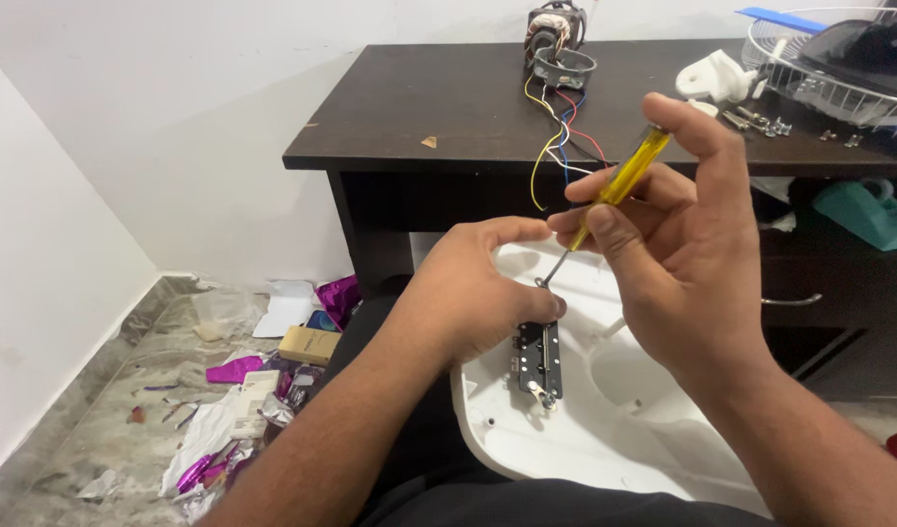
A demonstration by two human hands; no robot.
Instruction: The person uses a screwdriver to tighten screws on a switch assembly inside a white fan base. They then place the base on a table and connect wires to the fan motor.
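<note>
My right hand (677, 259) grips a screwdriver (619, 183) with a clear yellow handle, its metal tip pointing down to the left. My left hand (482, 293) rests on a black switch block (541, 359) and steadies it against a white plastic housing (585, 429) that lies on my lap. The screwdriver tip meets the top of the black block, just beside my left thumb. Part of the block is hidden under my left fingers.
A dark wooden desk (438, 107) stands ahead, carrying a small motor (558, 39) with coloured wires (558, 146) hanging over the edge, a white plastic part (714, 76), loose screws (760, 122) and a wire fan guard (829, 59). Foil scraps and small boxes (243, 400) litter the floor at left.
</note>
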